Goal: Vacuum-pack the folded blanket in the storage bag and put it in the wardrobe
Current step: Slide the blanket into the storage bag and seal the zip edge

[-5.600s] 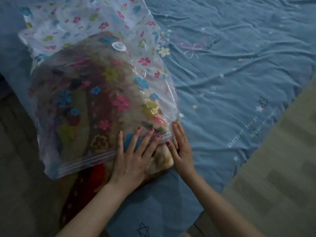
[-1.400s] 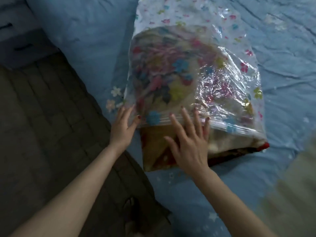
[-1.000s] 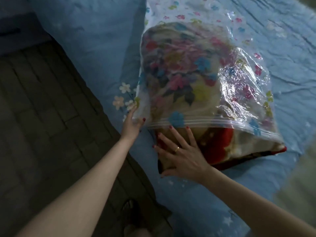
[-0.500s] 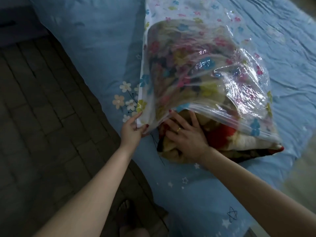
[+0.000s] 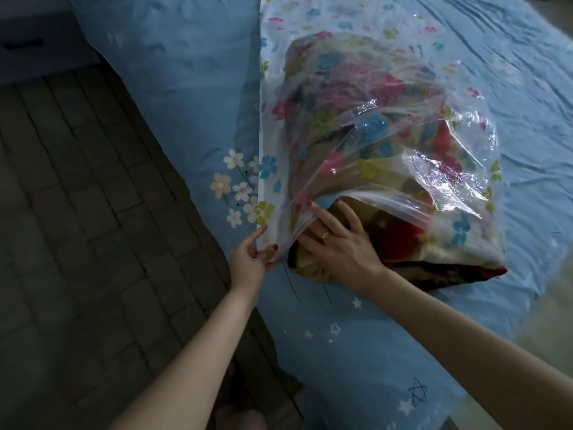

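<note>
A clear storage bag (image 5: 366, 97) printed with small coloured flowers lies on the bed. Inside it is the folded blanket (image 5: 400, 240), brown, cream and red, whose near end sticks out of the bag's open mouth. My left hand (image 5: 251, 259) pinches the bag's near left corner and pulls the plastic taut. My right hand (image 5: 338, 243) lies flat with spread fingers on the blanket's exposed end, fingertips under the lifted lip of the bag. A ring shows on one finger.
The bed (image 5: 356, 346) wears a blue sheet with stars and white flowers; its edge runs diagonally on the left. Dark tiled floor (image 5: 80, 228) lies beside it. A dark drawer unit (image 5: 34, 45) stands at the top left.
My left hand has closed on the bag's corner and drawn it toward me. The bag's lip has lifted and my right hand has pressed further in on the blanket.
</note>
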